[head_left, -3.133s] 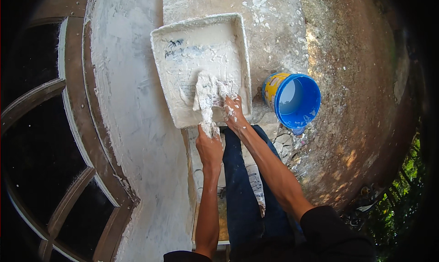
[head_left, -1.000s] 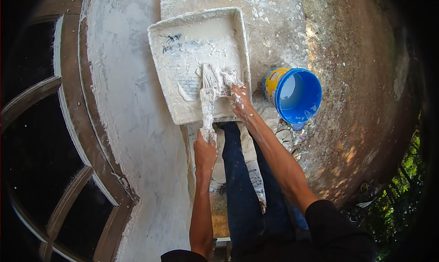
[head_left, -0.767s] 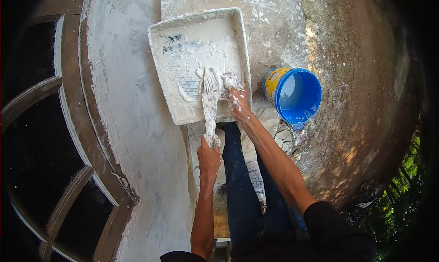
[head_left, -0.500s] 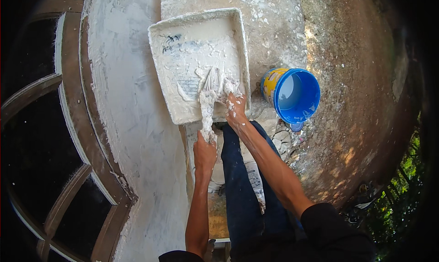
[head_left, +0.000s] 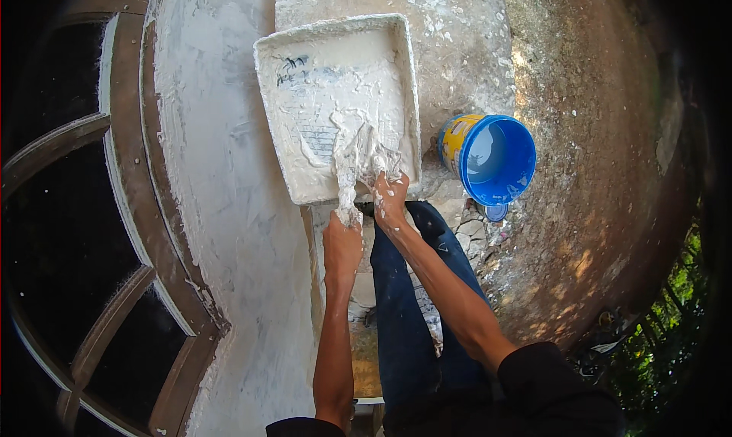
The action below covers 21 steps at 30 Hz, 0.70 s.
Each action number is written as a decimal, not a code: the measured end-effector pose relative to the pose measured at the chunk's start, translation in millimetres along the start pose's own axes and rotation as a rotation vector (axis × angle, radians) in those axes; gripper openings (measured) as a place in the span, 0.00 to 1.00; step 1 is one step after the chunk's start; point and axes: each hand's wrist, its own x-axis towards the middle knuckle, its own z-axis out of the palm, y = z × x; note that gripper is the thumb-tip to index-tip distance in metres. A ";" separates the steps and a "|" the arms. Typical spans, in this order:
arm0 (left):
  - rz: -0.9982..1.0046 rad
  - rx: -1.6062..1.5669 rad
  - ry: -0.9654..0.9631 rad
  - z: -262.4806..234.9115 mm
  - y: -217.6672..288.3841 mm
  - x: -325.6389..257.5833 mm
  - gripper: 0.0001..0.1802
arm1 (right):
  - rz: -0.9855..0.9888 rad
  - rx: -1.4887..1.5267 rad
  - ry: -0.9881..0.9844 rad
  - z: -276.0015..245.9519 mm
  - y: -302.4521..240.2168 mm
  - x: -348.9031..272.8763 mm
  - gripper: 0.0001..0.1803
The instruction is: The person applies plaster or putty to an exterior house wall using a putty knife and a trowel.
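Note:
A shallow square tray (head_left: 415, 109), its rim caked with white paste, holds a thick layer of the same paste. My left hand (head_left: 342, 243) is closed around the handle of a brush (head_left: 347, 179) so thickly coated that its outline is partly lost. The brush reaches over the tray's near edge, its head in the paste. Close to its right, my right hand (head_left: 391, 198) is over the tray's near right corner, fingers curled in and smeared with paste. A whitish lump shows at those fingertips; whether they hold a tool or only paste is hidden.
Right of the tray a blue bucket (head_left: 528, 151) lies tilted, whitish liquid inside. A grey-white plastered ledge (head_left: 221, 170) runs along the left beside a brown window frame (head_left: 126, 163). My legs (head_left: 396, 300) are below the tray, and rubble (head_left: 474, 230) lies near the bucket.
My right hand has drawn slightly back toward me, with its fingertips lower in the tray. The brush head's ridged end has become covered by paste. My left hand keeps its grip.

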 end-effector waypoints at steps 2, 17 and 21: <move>0.019 -0.071 0.020 -8.5 0.8 -5.0 0.13 | -0.029 -0.034 0.028 0.3 -0.7 -2.7 0.13; 0.084 -0.095 -0.067 0.7 27.6 16.7 0.15 | -0.193 -0.063 -0.107 -0.5 -13.1 -3.4 0.08; 0.060 -0.160 -0.045 -19.8 42.4 2.0 0.16 | -0.070 -0.131 -0.127 -24.8 -8.1 0.1 0.16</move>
